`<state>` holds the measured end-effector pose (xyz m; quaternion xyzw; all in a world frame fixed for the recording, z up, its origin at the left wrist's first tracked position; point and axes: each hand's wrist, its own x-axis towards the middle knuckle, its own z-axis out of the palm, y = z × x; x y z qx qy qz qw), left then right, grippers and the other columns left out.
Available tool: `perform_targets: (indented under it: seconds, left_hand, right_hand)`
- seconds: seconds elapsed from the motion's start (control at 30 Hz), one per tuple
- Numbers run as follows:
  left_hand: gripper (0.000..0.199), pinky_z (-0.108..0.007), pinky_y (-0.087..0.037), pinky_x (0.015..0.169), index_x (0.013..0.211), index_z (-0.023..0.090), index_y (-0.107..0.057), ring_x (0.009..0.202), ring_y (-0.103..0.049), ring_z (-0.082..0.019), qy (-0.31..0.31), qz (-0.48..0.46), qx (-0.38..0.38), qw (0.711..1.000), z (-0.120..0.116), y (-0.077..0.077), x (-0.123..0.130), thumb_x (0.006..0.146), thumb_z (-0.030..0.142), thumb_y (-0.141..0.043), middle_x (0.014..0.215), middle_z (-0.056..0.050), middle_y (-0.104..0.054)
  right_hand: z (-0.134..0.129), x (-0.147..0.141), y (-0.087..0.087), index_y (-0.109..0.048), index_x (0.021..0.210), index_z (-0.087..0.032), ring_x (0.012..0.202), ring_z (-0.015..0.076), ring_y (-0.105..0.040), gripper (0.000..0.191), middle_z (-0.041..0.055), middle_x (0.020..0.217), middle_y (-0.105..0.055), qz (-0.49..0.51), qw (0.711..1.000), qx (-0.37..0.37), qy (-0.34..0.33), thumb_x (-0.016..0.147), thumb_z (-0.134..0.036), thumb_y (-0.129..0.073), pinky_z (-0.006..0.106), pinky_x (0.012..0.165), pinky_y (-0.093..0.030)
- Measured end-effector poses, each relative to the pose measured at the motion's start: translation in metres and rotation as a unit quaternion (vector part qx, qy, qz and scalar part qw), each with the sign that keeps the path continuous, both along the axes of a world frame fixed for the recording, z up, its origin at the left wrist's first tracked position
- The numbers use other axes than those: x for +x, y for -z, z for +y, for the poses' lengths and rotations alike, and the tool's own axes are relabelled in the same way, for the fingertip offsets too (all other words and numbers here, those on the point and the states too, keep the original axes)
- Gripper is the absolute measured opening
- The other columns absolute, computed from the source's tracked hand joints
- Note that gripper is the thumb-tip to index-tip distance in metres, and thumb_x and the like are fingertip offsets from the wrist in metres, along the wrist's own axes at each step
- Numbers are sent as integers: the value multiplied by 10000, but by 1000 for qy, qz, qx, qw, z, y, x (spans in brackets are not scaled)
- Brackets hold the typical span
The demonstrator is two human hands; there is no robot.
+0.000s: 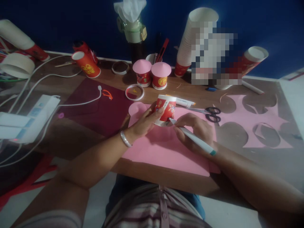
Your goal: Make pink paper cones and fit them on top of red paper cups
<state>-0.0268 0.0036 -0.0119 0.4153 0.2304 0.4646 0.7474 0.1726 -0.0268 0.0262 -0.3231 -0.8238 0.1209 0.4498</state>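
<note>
My left hand (148,121) is closed around a red and white paper cup (169,106), held upside down above a sheet of pink paper (152,148). In my right hand (196,129) is a white marker pen (198,141) with a green end, its tip at the lower side of the cup. A small pink paper disc (137,110) lies left of the cup. Behind stand two upturned cups (142,79) with pink cone tops (161,68). Black-handled scissors (213,114) and another marker (184,102) rest just beyond my hands.
Cut-out pink paper (234,118) lies at right. Rolls of tape (134,92) sit near a dark red sheet (92,104). A tall stack of paper cups (187,44) and a bottle (136,34) stand at the back. A white power strip (40,118) with cables is at left.
</note>
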Motion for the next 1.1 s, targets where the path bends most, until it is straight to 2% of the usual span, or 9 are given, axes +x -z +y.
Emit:
perform_targets:
  seconds: [0.23, 0.47, 0.67, 0.93, 1.1]
  left_hand:
    - [261, -436, -584, 1004, 1166, 230, -702, 1068, -754, -265, -4, 8, -2, 1000, -1, -2, 0, 1014, 434, -645, 1092, -83, -777]
    - [288, -432, -587, 966, 1149, 229, -713, 1067, -755, -283, -12, 18, -9, 1000, 0, 0, 0, 983, 462, -683, 1076, -76, -779]
    - [292, -418, -590, 939, 1151, 205, -704, 1009, -759, -261, -7, 9, 7, 1000, 1, 1, 0, 1001, 452, -665, 1046, -95, -775]
    - [277, -417, -582, 980, 1174, 213, -702, 1047, -759, -255, -3, 2, 3, 1000, 0, 1, 0, 1016, 435, -649, 1087, -94, -781]
    - [255, -418, -591, 979, 1174, 225, -710, 1062, -766, -259, -6, -11, -12, 1000, 0, -2, 0, 1000, 410, -683, 1085, -76, -791]
  right_hand:
    - [-1, 0, -1, -658, 981, -238, 707, 164, -764, 44, 20, 832, -781, -6, 1000, -1, 5, 959, -224, -694, 250, 625, -616]
    - [-1, 0, -2, -651, 960, -236, 702, 162, -760, 24, 25, 827, -779, -17, 1000, -1, 4, 970, -233, -673, 250, 612, -612]
    - [-2, -1, -2, -633, 963, -225, 711, 155, -761, 58, 18, 825, -768, -10, 1000, 1, 0, 951, -203, -685, 245, 621, -615]
    - [-2, 0, -2, -626, 984, -243, 723, 162, -759, 99, 27, 834, -771, -13, 1000, 1, 1, 947, -175, -688, 249, 631, -615]
    - [-2, 1, -2, -654, 976, -231, 720, 163, -753, 38, 24, 841, -771, -19, 1000, -5, 12, 965, -231, -690, 254, 631, -599]
